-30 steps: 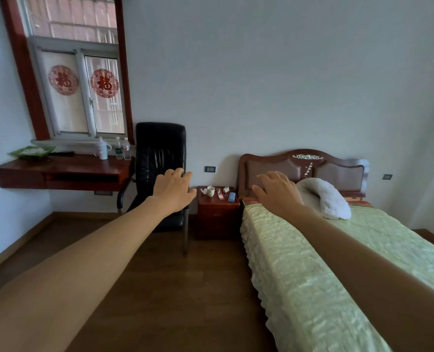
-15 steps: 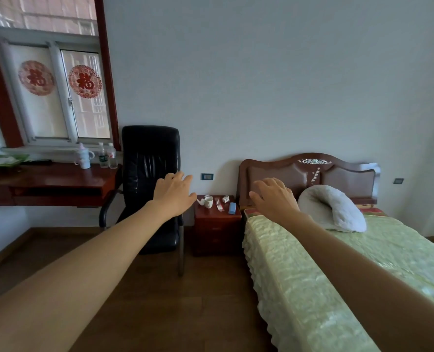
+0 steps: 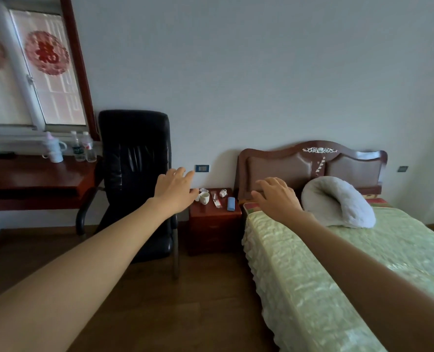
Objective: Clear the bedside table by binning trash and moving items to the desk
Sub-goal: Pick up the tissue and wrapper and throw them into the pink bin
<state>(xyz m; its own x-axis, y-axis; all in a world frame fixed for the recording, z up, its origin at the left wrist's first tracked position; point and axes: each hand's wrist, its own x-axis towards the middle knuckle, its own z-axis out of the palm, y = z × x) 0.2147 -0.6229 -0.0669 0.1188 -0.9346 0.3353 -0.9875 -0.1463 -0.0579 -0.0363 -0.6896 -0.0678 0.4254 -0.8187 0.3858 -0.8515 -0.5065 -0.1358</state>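
Observation:
A small dark-red bedside table (image 3: 214, 226) stands against the far wall between a black chair and the bed. On its top lie a white mug (image 3: 204, 198), a thin wrapper (image 3: 216, 199), a crumpled white scrap (image 3: 223, 192) and a blue box (image 3: 231, 203). Both my arms stretch forward at chest height, still well short of the table. My left hand (image 3: 174, 190) is spread open in front of the chair back, its edge overlapping the table's left corner in view. My right hand (image 3: 276, 196) is spread open over the bed's head end. Neither holds anything.
A dark wooden desk (image 3: 35, 179) hangs on the left wall under the window, with a white cup (image 3: 54, 150) and two bottles (image 3: 83, 149) on it. The black chair (image 3: 135, 179) stands between desk and table. The bed (image 3: 337, 262) with a grey pillow (image 3: 337, 204) fills the right.
The view has moved closer to the bedside table and swung right, so the desk slid toward the left edge. Both hands stay outstretched and empty.

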